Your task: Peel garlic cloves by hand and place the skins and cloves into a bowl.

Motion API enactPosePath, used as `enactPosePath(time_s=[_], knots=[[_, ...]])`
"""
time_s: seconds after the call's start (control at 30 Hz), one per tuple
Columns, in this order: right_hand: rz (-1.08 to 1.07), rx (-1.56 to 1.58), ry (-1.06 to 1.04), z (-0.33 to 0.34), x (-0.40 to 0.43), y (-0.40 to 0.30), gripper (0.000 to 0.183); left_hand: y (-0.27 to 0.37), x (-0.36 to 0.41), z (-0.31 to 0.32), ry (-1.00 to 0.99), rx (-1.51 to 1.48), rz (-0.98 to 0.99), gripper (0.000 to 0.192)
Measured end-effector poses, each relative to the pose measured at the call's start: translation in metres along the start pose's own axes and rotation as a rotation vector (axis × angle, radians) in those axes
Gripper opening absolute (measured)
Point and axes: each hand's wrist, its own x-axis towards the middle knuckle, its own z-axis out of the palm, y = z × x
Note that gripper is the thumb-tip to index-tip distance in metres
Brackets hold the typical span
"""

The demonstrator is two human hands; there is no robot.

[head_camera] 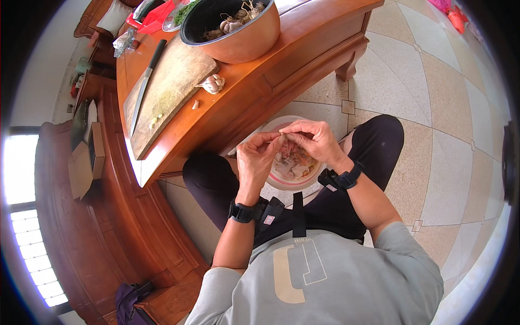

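My left hand (258,152) and my right hand (315,140) meet at the fingertips over a round plastic waste bin (292,186) holding papery scraps. Between them they pinch something small, probably a garlic clove, mostly hidden by the fingers. On the wooden table, a garlic bulb (213,84) and a loose clove (196,105) lie beside a wooden cutting board (174,73). Peeled garlic cloves (153,120) and a kitchen knife (142,95) with a black handle rest on the board. A deep metal pot (243,40) with garlic bulbs (231,26) stands at the table's edge.
The table's front edge (227,105) runs diagonally before me. Beyond the pot are a red plastic basket (156,18), chopped greens (185,13) and a crumpled clear plastic bag (124,42). A carved wooden bench (134,227) stands at the left, with an open cardboard box (83,168) on it.
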Motion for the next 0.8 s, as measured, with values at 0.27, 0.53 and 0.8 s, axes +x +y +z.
enactPosePath(time_s=[0.27, 0.53, 0.8], knots=[[-0.334, -0.393, -0.073, -0.003, 0.0, 0.001, 0.027, 0.003, -0.001, 0.003, 0.08, 0.176, 0.155, 0.011], [-0.148, -0.142, -0.024, 0.005, -0.002, 0.005, 0.032, -0.006, 0.001, 0.002, 0.041, 0.101, 0.084, 0.013], [-0.126, -0.112, -0.021, 0.006, -0.001, -0.001, 0.032, -0.003, 0.001, 0.001, 0.017, 0.054, 0.087, 0.013]])
